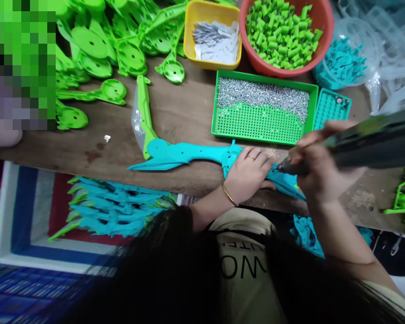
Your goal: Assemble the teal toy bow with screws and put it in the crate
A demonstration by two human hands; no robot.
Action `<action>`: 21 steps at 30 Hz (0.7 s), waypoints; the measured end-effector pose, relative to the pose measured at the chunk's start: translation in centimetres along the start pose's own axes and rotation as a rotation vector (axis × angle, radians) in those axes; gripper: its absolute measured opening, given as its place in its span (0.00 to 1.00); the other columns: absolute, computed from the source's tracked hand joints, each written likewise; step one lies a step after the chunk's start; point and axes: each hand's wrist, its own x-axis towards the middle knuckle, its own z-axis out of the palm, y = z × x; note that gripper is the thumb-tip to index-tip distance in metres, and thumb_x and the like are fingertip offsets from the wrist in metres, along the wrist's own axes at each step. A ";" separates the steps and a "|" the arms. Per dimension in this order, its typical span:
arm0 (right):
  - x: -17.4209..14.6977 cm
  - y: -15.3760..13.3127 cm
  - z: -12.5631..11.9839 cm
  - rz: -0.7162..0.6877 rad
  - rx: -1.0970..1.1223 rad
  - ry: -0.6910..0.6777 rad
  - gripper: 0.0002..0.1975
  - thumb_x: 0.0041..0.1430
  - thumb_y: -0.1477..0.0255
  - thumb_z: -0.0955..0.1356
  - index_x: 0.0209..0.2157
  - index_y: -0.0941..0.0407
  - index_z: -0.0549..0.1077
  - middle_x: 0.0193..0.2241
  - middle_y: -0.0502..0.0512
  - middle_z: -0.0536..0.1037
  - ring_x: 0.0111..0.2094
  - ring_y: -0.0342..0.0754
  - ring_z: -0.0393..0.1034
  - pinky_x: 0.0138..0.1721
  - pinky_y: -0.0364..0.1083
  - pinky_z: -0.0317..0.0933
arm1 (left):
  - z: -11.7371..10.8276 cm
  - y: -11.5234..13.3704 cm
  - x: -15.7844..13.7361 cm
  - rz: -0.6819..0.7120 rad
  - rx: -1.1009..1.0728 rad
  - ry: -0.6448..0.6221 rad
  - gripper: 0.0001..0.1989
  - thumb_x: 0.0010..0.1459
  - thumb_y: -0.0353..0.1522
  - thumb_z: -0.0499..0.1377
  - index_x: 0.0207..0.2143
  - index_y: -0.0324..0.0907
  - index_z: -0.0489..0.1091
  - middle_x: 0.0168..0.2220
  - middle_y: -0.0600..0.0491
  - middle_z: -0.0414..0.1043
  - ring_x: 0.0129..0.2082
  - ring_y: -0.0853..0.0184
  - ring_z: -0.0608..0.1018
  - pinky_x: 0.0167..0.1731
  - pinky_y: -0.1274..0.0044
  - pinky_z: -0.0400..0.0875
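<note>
A long turquoise and green plastic toy bow [202, 153] lies across the wooden table in front of me. My left hand [249, 173] lies over its turquoise middle, fingers bent around it and holding it down. My right hand [319, 168] grips a dark electric screwdriver [374, 141], partly blurred. The driver's tip points left and meets the toy's right part just beside my left fingers. That right part is partly covered by my hands. A clear piece [138, 121] shows along the toy's green arm.
Behind the toy stand a green tray [263, 140] of screws, a red bowl [245, 45] of small green parts and a yellow tub [189, 36]. Green plastic halves [97, 54] pile up at the left. A crate [6, 211] below holds several turquoise toys. Another person's arm [3, 136] shows left.
</note>
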 end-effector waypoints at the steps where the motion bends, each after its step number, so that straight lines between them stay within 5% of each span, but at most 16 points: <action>1: 1.5 -0.2 0.9 -0.084 0.043 0.098 0.13 0.53 0.71 0.73 0.41 0.47 0.75 0.27 0.43 0.75 0.18 0.37 0.64 0.16 0.40 0.58 | 0.0 0.0 0.0 0.008 -0.001 0.002 0.37 0.54 0.55 0.58 0.56 0.37 0.66 0.51 0.45 0.71 0.53 0.57 0.69 0.57 0.65 0.58; 3: 4.6 0.5 2.8 -0.235 0.111 0.292 0.07 0.56 0.72 0.72 0.38 0.50 0.75 0.27 0.43 0.74 0.16 0.34 0.62 0.15 0.38 0.54 | 0.0 -0.1 0.0 0.021 0.001 0.005 0.39 0.53 0.56 0.57 0.56 0.36 0.66 0.51 0.44 0.71 0.53 0.56 0.69 0.57 0.65 0.58; 6: 8.3 4.1 5.0 -0.285 0.101 0.354 0.12 0.54 0.65 0.74 0.37 0.52 0.71 0.27 0.43 0.73 0.17 0.35 0.62 0.16 0.39 0.56 | -0.2 -0.1 0.1 0.019 0.000 -0.013 0.39 0.53 0.56 0.58 0.56 0.36 0.66 0.50 0.44 0.71 0.52 0.55 0.69 0.56 0.65 0.58; 9: 9.4 8.8 5.3 -0.198 -0.057 0.286 0.26 0.51 0.52 0.73 0.45 0.52 0.65 0.30 0.47 0.72 0.18 0.36 0.59 0.18 0.43 0.59 | -0.5 0.0 0.2 0.015 -0.006 -0.036 0.38 0.52 0.55 0.60 0.55 0.36 0.66 0.49 0.45 0.71 0.51 0.56 0.69 0.54 0.66 0.58; 13: 8.7 12.0 4.4 -0.076 -0.084 0.152 0.35 0.56 0.47 0.68 0.56 0.51 0.55 0.35 0.51 0.71 0.22 0.40 0.61 0.26 0.47 0.64 | -0.6 0.0 0.3 0.018 -0.006 -0.037 0.38 0.51 0.54 0.62 0.55 0.36 0.66 0.49 0.44 0.70 0.51 0.56 0.69 0.55 0.66 0.58; 16: 8.2 11.7 4.5 -0.074 -0.081 0.162 0.33 0.56 0.48 0.69 0.55 0.50 0.57 0.35 0.50 0.71 0.22 0.40 0.62 0.27 0.47 0.64 | -0.6 0.0 0.2 0.020 -0.005 -0.031 0.38 0.50 0.53 0.63 0.54 0.35 0.66 0.48 0.45 0.70 0.51 0.56 0.69 0.54 0.66 0.58; 21: 8.2 7.1 4.8 -0.271 0.057 0.276 0.20 0.55 0.60 0.73 0.45 0.53 0.67 0.31 0.48 0.72 0.18 0.36 0.61 0.20 0.43 0.59 | -0.4 -0.2 0.1 0.028 -0.009 -0.026 0.38 0.52 0.55 0.59 0.55 0.36 0.66 0.47 0.45 0.71 0.50 0.56 0.69 0.54 0.66 0.59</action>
